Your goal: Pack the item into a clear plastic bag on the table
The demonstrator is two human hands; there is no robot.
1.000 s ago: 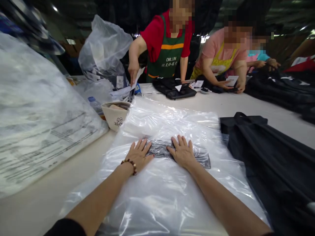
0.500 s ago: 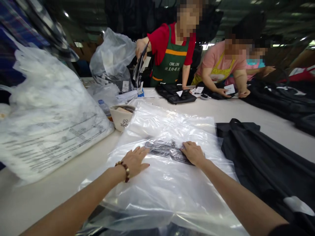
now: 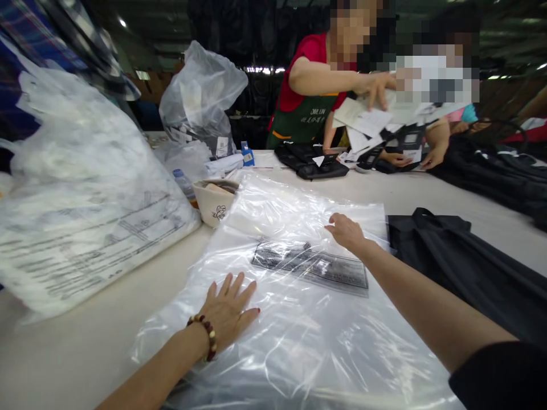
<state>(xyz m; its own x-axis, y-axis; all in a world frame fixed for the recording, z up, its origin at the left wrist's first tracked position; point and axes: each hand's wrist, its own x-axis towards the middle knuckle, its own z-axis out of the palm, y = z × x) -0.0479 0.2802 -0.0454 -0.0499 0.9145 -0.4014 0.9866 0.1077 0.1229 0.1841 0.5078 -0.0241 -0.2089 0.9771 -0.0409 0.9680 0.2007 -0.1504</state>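
Note:
A large clear plastic bag (image 3: pixel 307 336) lies spread over the table in front of me, wrinkled and shiny, with a black printed block (image 3: pixel 314 270) near its middle. My left hand (image 3: pixel 228 310) rests flat on the bag's left side, fingers spread, a beaded bracelet (image 3: pixel 209 339) on its wrist. Over the upper right part of the plastic is my right hand (image 3: pixel 348 233), its fingers bent and slightly apart, with nothing visible in them. Whether its fingertips touch the film, I cannot tell.
Black fabric bags (image 3: pixel 448 262) lie to the right. On the left stands a bulging printed plastic sack (image 3: pixel 98 228); a cream container (image 3: pixel 211 205) sits behind my bag. Across the table (image 3: pixel 444 193), a co-worker in a green apron (image 3: pixel 303 122) reaches sideways with papers (image 3: pixel 367 122).
My left hand has slid nearer to me over the plastic. My right hand has moved away from me, off the printed block. The co-worker's arm has swung right with papers.

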